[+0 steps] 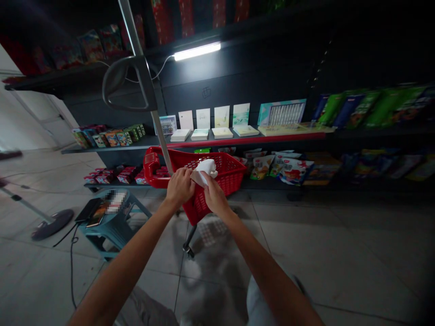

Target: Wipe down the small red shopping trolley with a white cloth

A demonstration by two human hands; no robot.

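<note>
The person held a crumpled white bundle [206,168] between both hands, above the red cart [200,208]; whether it was cloth or paper I couldn't tell. The left hand [181,185] had its fingers curled in at the bundle's near end, and the right hand [215,194] gripped it from the other side, thumb laid along it. A metal pole [159,124] rose beside the cart's handle. Behind stood a shelf [251,141] of boxes and booklets, with snack bags [295,170] below. A blue-grey stool [117,226] stood to the left.
</note>
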